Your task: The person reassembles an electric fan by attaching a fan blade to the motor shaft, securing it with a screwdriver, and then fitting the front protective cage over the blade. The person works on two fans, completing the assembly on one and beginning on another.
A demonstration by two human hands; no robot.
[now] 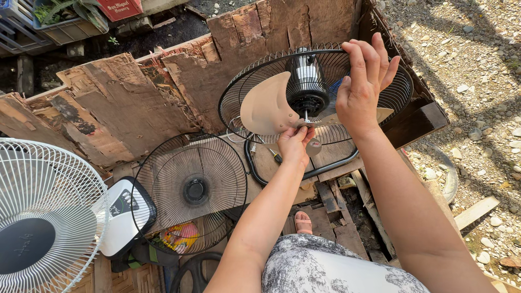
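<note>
While left hand (pixel 296 140) pinches fan hub (pixel 308 104) | right hand (pixel 362 87) spread, touching blade (pixel 267 106)

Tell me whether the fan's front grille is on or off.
Off: the black front grille lies flat beside the fan, whose beige blade is exposed.

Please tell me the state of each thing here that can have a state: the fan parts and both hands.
rear fan guard: upright, motor and blade mounted.
fan blade: on the shaft, uncovered.
front grille: detached, leaning by the bench.
white fan: grille closed, assembled.
left hand: fingers pinched at the hub below the shaft.
right hand: open, fingers spread on the guard.
</note>
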